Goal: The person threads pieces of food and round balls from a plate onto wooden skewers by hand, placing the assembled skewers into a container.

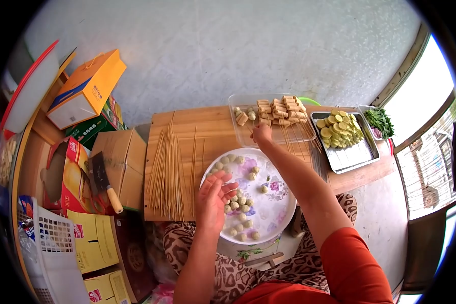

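My left hand [215, 197] is palm up with its fingers apart over the left side of a round white floral tray [268, 228], and nothing shows in it. Greenish balls [241, 201] lie on the tray. My right hand [261, 133] reaches to the front edge of a clear plastic container [233, 109]; its fingers are closed, and what they grip is too small to make out. That container has skewered tan rolls [283, 111] and a few skewered balls [251, 115] in it. Bare bamboo skewers [167, 177] lie on the wooden board [218, 126] to the left.
A metal tray [349, 160] of sliced vegetables [340, 129] stands at the right, beside a container of green leaves [379, 121]. On the left are cardboard boxes [111, 152], a cleaver [100, 172], an orange bag [101, 86] and a white basket [55, 258].
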A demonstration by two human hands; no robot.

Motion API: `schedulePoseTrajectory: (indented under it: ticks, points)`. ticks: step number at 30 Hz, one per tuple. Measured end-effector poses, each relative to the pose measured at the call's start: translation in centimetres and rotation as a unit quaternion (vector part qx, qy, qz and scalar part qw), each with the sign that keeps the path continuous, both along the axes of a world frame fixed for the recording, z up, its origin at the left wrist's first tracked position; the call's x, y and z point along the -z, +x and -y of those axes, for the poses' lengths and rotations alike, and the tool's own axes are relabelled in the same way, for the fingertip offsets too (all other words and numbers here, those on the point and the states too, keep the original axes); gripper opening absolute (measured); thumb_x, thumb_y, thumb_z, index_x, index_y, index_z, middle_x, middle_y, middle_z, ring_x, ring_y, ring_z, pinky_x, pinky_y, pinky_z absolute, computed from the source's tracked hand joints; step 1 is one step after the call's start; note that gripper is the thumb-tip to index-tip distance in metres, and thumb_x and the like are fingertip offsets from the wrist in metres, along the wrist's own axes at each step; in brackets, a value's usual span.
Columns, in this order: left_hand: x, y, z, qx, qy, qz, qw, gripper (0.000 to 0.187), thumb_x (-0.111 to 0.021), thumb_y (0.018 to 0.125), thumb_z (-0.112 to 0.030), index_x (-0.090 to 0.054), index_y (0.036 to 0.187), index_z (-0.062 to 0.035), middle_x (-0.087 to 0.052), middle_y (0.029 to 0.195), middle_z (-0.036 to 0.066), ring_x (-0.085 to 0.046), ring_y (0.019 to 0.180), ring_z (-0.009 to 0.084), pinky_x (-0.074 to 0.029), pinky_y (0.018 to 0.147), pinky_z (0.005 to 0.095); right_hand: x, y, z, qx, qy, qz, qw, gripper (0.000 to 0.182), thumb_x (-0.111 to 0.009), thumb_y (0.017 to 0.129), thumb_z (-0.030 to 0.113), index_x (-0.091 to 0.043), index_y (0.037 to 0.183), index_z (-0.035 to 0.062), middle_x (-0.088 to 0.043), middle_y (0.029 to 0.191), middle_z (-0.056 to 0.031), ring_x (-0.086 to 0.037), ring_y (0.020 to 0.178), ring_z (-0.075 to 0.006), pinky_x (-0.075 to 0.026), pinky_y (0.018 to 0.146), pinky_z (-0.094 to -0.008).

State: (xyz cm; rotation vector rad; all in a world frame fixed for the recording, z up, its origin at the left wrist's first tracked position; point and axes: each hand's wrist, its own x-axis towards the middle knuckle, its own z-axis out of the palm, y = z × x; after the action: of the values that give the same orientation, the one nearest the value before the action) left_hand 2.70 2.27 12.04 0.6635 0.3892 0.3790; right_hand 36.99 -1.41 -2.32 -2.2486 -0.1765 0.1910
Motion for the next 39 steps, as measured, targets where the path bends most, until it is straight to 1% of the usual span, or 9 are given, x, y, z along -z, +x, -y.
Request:
schedulePoseTrajectory:
  ticks: [4, 7, 11, 15, 18, 24, 27, 32, 39]
  points:
    - [0.6, 0.3, -0.1, -0.003, 0.009, 0.0, 1.0, 0.024, -0.053, 0.093, -0.018, -0.054, 0.113, -0.004, -0.06, 0.108, 0.011, -0.061, 0.09, 0.0204, -0.048, 0.079, 0.0316, -3.1, -3.7, 1.1, -0.004, 0.022, -0.016, 1.0, 0.019, -0.052, 0.081, 0.007, -0.06, 0.096, 0.0001, -0.066, 0.077, -0.0166, -0.064, 0.063, -0.0236, -0.05, 0.057, -0.0348]
    - [0.5, 0.4, 0.2, -0.001, 0.015, -0.001, 1.0, 0.024, -0.053, 0.093, -0.018, -0.054, 0.112, -0.0037, -0.061, 0.107, 0.011, -0.062, 0.089, 0.02, -0.048, 0.078, 0.0311, -3.4, -4.3, 1.5, -0.034, -0.054, 0.103, 0.993, 0.027, -0.051, 0.08, 0.008, -0.059, 0.106, 0.0033, -0.063, 0.098, -0.0196, -0.059, 0.097, -0.0357, -0.047, 0.082, -0.0409]
    - [0.9, 0.4, 0.5, -0.002, 0.028, -0.006, 1.0, 0.023, -0.053, 0.093, -0.017, -0.055, 0.111, -0.0035, -0.061, 0.105, 0.01, -0.062, 0.087, 0.0198, -0.049, 0.076, 0.0311, -4.8, -6.7, 3.1, -0.081, -0.096, 0.122, 0.985, 0.033, -0.054, 0.078, 0.011, -0.057, 0.11, 0.0081, -0.054, 0.117, -0.0175, -0.051, 0.109, -0.0352, -0.042, 0.092, -0.0411]
    - [-0.3, 0.3, 1.2, -0.002, 0.062, -0.052, 0.997, 0.02, -0.052, 0.094, -0.02, -0.055, 0.109, -0.0061, -0.061, 0.102, 0.008, -0.061, 0.088, 0.0185, -0.05, 0.076, 0.0317, -6.3, -8.9, 3.7, -0.102, -0.172, 0.108, 0.974, 0.029, -0.047, 0.079, 0.01, -0.055, 0.106, 0.0069, -0.059, 0.108, -0.0169, -0.055, 0.106, -0.0348, -0.045, 0.086, -0.0458]
    - [0.6, 0.5, 1.4, 0.002, 0.075, -0.064, 0.995, 0.022, -0.051, 0.094, -0.019, -0.054, 0.112, -0.0066, -0.06, 0.104, 0.009, -0.061, 0.088, 0.0206, -0.048, 0.078, 0.0331, -5.6, -8.2, 4.1, -0.151, -0.119, 0.097, 0.977, 0.037, -0.056, 0.078, 0.015, -0.056, 0.115, 0.0088, -0.06, 0.112, -0.0172, -0.058, 0.101, -0.0346, -0.046, 0.086, -0.0423]
    - [1.8, 1.1, 1.5, 0.006, 0.086, -0.088, 0.992, 0.022, -0.051, 0.094, -0.02, -0.054, 0.112, -0.0069, -0.06, 0.105, 0.008, -0.061, 0.088, 0.0204, -0.049, 0.076, 0.0329, -7.7, -10.2, 7.6, -0.298, 0.137, -0.003, 0.945, 0.028, -0.056, 0.082, 0.013, -0.06, 0.108, 0.004, -0.068, 0.095, -0.0099, -0.066, 0.086, -0.0208, -0.052, 0.064, -0.0315]
    - [1.7, 1.1, 1.7, 0.007, 0.092, -0.082, 0.992, 0.022, -0.05, 0.094, -0.02, -0.054, 0.112, -0.0069, -0.06, 0.105, 0.009, -0.061, 0.087, 0.0204, -0.05, 0.076, 0.0328, -11.3, -13.3, 11.8, -0.341, 0.092, -0.161, 0.921, 0.02, -0.055, 0.086, 0.013, -0.062, 0.099, -0.002, -0.068, 0.079, -0.0084, -0.066, 0.064, -0.0151, -0.051, 0.055, -0.0268]
    - [1.3, 1.1, 1.9, 0.007, 0.086, -0.063, 0.994, 0.021, -0.052, 0.093, -0.016, -0.056, 0.11, -0.0041, -0.062, 0.1, 0.009, -0.063, 0.083, 0.0201, -0.05, 0.071, 0.0307, -11.8, -13.3, 21.1, -0.283, 0.035, -0.132, 0.949, 0.026, -0.052, 0.091, 0.018, -0.063, 0.078, -0.0016, -0.059, 0.054, -0.0067, -0.056, 0.043, -0.0129, -0.046, 0.043, -0.0259]
    - [1.5, 1.3, 2.4, 0.035, 0.115, -0.067, 0.991, 0.023, -0.052, 0.093, -0.02, -0.056, 0.111, -0.005, -0.061, 0.102, 0.009, -0.062, 0.086, 0.0191, -0.049, 0.075, 0.0309, -7.4, -9.4, 30.8, -0.103, -0.248, -0.022, 0.963, 0.028, -0.055, 0.084, 0.028, -0.066, 0.075, 0.0043, -0.062, 0.053, -0.0069, -0.062, 0.048, -0.0189, -0.051, 0.051, -0.0336]
